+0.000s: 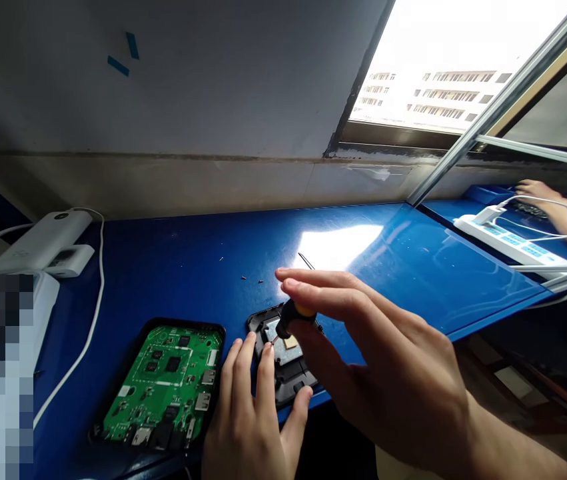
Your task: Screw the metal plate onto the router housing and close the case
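Note:
My right hand (pixel 378 360) pinches a small screwdriver (pixel 290 315) with a black and yellow handle, its tip down on a black device housing (pixel 288 373) at the table's near edge. My left hand (pixel 253 413) rests on that housing, fingers flat on its left side and thumb against its front edge, steadying it. A metal plate shows inside the housing under the screwdriver tip. To the left lies a green circuit board (pixel 168 380) seated in a black case shell.
The blue table (pixel 413 267) carries a few tiny screws (pixel 252 279) and a thin black wire (pixel 306 260) beyond the housing. White devices with cables (pixel 43 243) sit far left. At the right, another person's arm (pixel 558 207) lies by a white power strip (pixel 508 240).

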Action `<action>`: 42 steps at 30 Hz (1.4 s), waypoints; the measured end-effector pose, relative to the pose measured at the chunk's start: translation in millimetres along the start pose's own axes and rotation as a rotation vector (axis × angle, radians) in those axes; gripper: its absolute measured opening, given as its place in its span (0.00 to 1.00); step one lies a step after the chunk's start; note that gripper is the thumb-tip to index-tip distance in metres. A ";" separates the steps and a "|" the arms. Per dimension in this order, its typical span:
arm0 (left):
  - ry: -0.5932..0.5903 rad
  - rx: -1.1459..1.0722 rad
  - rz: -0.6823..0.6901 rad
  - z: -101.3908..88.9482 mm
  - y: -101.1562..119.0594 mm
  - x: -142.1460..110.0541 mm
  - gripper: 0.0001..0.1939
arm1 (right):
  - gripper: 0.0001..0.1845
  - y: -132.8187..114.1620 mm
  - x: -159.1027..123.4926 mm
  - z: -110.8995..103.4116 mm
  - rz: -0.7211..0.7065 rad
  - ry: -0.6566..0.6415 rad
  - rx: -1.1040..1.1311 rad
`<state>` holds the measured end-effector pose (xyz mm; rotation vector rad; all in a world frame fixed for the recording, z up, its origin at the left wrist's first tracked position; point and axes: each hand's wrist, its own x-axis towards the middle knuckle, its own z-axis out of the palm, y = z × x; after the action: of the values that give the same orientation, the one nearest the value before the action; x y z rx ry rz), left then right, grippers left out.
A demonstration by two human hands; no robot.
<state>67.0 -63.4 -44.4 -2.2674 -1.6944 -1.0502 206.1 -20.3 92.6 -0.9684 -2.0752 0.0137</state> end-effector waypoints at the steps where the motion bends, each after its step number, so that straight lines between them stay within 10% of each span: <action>1: 0.007 0.004 0.002 0.4 -0.2 -0.2 0.19 | 0.10 0.0 0.5 -1.3 -0.001 -0.012 0.025; 11: 0.040 0.017 0.019 3.3 -1.3 -0.7 0.19 | 0.09 9.2 4.4 -2.3 0.005 -0.085 0.294; 26: 0.022 0.003 0.010 2.5 0.9 0.8 0.19 | 0.07 1.9 4.9 7.1 0.052 0.089 -0.078; 42: 0.010 0.038 -0.018 0.0 1.5 -0.7 0.21 | 0.11 11.8 4.5 -6.2 0.059 -0.177 0.378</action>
<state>68.2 -64.5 -44.4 -2.2246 -1.7190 -1.0226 216.2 -11.1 95.9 -0.8152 -2.0989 0.5203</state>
